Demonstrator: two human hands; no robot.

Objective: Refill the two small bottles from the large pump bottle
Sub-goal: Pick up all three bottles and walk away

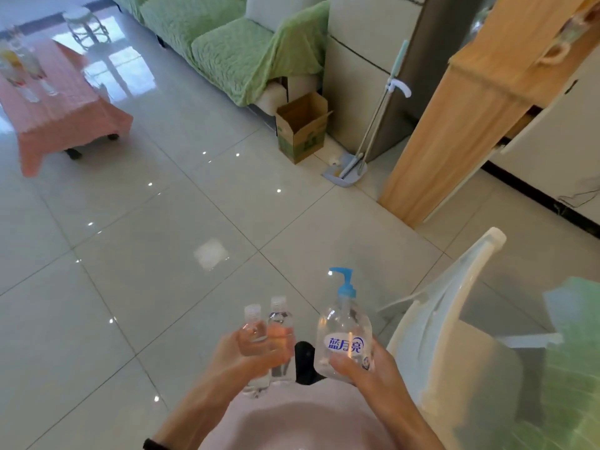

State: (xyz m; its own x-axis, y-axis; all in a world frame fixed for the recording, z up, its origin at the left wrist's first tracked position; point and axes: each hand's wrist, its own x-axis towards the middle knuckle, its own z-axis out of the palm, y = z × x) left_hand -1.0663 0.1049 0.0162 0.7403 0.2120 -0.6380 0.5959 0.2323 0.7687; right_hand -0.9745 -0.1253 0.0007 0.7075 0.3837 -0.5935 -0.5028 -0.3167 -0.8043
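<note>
Grasping 2 small clear plastic bottles (255, 331) at once, the fingers (271, 354) of my left hand (240, 358) curl round both, thumb laid across their fronts. The 2 stand upright, touching side by side, each with a clear ribbed cap on top. The fingers (344, 365) of my right hand (370, 373) are clenched round the lower body of the large clear pump bottle (344, 329), thumb just under its white and blue label. That bottle is upright too, near the small pair but apart from them, its light-blue pump head (344, 280) pointing left.

All 3 bottles are held in the air in front of my pale pink shirt (292, 417), above the glossy pale tile floor (162, 254). A black band (156, 444) sits on my left wrist. Just to the right stands a white plastic chair (438, 319). Farther off I see a low bench under a pink cloth (65, 108), a sofa with green covers (227, 50), an open cardboard box (302, 128) and a broom with a dustpan (347, 170) beside it.
</note>
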